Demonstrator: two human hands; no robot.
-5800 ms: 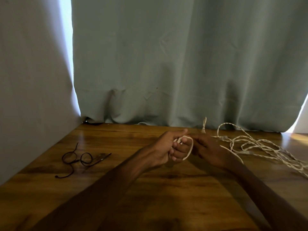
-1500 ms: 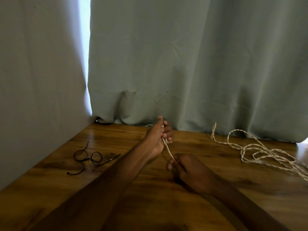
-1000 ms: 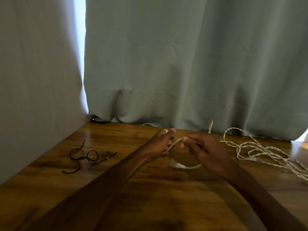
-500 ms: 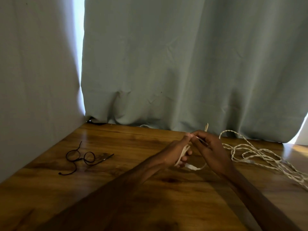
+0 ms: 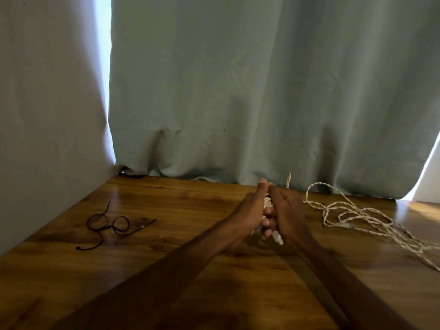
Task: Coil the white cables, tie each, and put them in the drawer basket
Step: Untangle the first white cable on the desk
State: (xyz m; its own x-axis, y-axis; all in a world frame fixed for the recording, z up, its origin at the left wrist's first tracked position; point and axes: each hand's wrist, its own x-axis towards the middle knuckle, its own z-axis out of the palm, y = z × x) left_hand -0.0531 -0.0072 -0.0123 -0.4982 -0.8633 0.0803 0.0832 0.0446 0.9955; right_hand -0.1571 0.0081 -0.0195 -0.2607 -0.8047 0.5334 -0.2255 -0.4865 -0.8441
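White cable bundle (image 5: 268, 202) is up off the worktop (image 5: 166, 258), squeezed between both hands: left hand (image 5: 248, 211) and right hand (image 5: 291, 210), fingers curled round it; loose cable (image 5: 357, 216) sprawls right, glasses (image 5: 107, 223) well left

We have a dim picture, lit from behind: daylight burns white through a gap (image 5: 103, 67) in the curtain (image 5: 238, 91) at left and again at the right edge. The tabletop (image 5: 181, 201) shows a soft sheen on its left side and a warm sunlit patch far right. The left hand (image 5: 250, 210) and right hand (image 5: 289, 215) sit in shadow, slightly soft, perhaps from motion, so the white cable (image 5: 268, 201) between them is hard to read.
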